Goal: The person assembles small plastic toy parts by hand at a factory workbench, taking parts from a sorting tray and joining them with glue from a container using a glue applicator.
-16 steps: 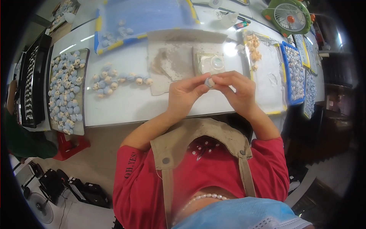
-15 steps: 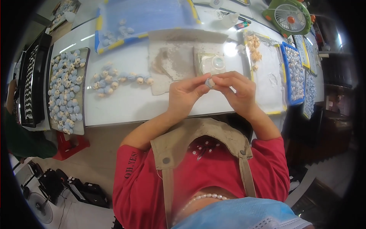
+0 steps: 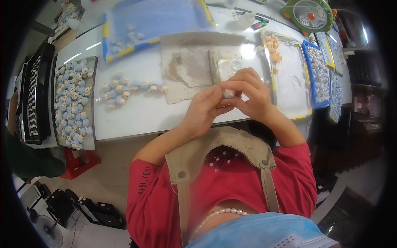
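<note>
Over the table's near edge, my left hand (image 3: pixel 204 108) and my right hand (image 3: pixel 253 91) meet, fingers closed around one small blue-and-cream figurine part (image 3: pixel 228 94). My fingertips cover much of it, so its full shape is hidden. Just beyond the hands, a round white container (image 3: pixel 230 68) stands on a stained sheet of cardboard (image 3: pixel 175 96). To the left, a loose group of similar blue-and-cream figurine parts (image 3: pixel 120 89) lies on the white tabletop, with a short row trailing toward the cardboard.
A tray (image 3: pixel 93 138) full of blue-and-cream parts sits at left, beside a black tray (image 3: pixel 41 89). A blue, yellow-edged tray (image 3: pixel 165 18) lies at the back. On the right are a white tray (image 3: pixel 289 93) with orange pieces, a filled blue basket (image 3: pixel 305 58) and a green fan (image 3: pixel 295 29).
Both hands have come slightly nearer to me, with the figurine part turned and lowered between them. My right fingers now curl over it from above. The whole view has shifted slightly.
</note>
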The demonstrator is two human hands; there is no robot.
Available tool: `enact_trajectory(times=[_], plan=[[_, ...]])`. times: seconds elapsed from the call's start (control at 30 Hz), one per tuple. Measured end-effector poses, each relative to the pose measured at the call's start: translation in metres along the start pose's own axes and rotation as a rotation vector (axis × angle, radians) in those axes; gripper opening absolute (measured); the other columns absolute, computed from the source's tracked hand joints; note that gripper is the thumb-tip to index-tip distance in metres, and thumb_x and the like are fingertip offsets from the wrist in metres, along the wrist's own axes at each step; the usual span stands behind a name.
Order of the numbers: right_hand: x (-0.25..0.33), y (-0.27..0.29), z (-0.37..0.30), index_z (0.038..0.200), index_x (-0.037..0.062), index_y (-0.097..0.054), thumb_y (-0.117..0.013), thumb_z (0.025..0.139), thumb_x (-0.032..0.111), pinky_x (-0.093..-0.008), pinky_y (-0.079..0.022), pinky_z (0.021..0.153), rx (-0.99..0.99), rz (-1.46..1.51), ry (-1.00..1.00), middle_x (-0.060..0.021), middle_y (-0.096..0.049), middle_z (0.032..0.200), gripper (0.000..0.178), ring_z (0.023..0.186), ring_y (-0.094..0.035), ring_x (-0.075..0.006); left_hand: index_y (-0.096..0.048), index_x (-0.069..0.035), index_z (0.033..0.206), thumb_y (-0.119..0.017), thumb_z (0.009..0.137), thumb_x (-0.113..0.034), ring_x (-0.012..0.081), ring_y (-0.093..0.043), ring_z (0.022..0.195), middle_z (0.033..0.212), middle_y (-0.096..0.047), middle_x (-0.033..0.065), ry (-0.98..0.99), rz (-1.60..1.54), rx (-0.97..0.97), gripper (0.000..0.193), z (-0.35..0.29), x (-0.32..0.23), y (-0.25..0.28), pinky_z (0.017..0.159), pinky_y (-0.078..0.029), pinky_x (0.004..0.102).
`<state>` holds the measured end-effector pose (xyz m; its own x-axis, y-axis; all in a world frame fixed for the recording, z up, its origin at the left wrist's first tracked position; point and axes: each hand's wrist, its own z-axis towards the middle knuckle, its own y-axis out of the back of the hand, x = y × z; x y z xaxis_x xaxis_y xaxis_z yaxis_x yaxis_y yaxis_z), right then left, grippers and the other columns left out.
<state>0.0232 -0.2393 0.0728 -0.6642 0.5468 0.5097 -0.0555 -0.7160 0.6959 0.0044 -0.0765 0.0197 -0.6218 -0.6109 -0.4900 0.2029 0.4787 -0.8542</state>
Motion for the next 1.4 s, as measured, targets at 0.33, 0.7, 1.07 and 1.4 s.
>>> enact_trajectory(times=[0.33, 0.7, 1.07, 1.4], plan=[[-0.001, 0.019, -0.014, 0.086, 0.005, -0.064, -0.077, 0.057, 0.007, -0.0309, -0.043, 0.057, 0.034, 0.111, -0.014, -0.0042, -0.053, 0.07, 0.033, 0.067, -0.05, -0.0223, -0.023, 0.004, 0.137, -0.064, 0.082, -0.009, 0.0176, -0.059, 0.093, 0.101, -0.061, 0.0128, 0.116, 0.217, -0.025, 0.07, 0.014, -0.021, -0.028, 0.08, -0.048, 0.0289], [0.003, 0.029, -0.042, 0.091, 0.0029, -0.065, -0.073, 0.062, -0.002, -0.0282, -0.045, 0.062, 0.031, 0.274, -0.063, -0.0072, -0.059, 0.078, 0.031, 0.073, -0.055, -0.022, -0.023, 0.002, 0.139, -0.064, 0.081, -0.007, 0.0184, -0.061, 0.092, 0.102, -0.063, 0.0137, 0.116, 0.259, -0.032, 0.071, 0.003, -0.003, -0.039, 0.083, -0.048, 0.0298], [-0.133, 0.098, -0.095, 0.1, 0.0041, -0.065, -0.059, 0.084, 0.015, -0.0285, -0.047, 0.067, -0.109, -0.335, -0.896, -0.0123, -0.065, 0.083, 0.02, 0.072, -0.062, -0.0185, -0.055, -0.012, 0.117, -0.062, 0.076, -0.02, 0.0211, -0.059, 0.087, 0.093, -0.063, 0.0045, -0.684, 2.512, -0.592, 0.043, -0.006, -0.103, 0.082, 0.09, -0.039, 0.047], [-0.113, 0.084, -0.082, 0.096, 0.0011, -0.063, -0.059, 0.084, 0.015, -0.0278, -0.047, 0.069, -0.101, -0.342, -1.034, -0.0123, -0.064, 0.091, 0.019, 0.075, -0.061, -0.0203, -0.063, -0.007, 0.094, -0.059, 0.08, -0.023, 0.027, -0.06, 0.09, 0.092, -0.065, 0.0101, -0.428, 2.092, -0.92, 0.022, 0.061, -0.223, 0.101, 0.077, -0.047, 0.0399]])
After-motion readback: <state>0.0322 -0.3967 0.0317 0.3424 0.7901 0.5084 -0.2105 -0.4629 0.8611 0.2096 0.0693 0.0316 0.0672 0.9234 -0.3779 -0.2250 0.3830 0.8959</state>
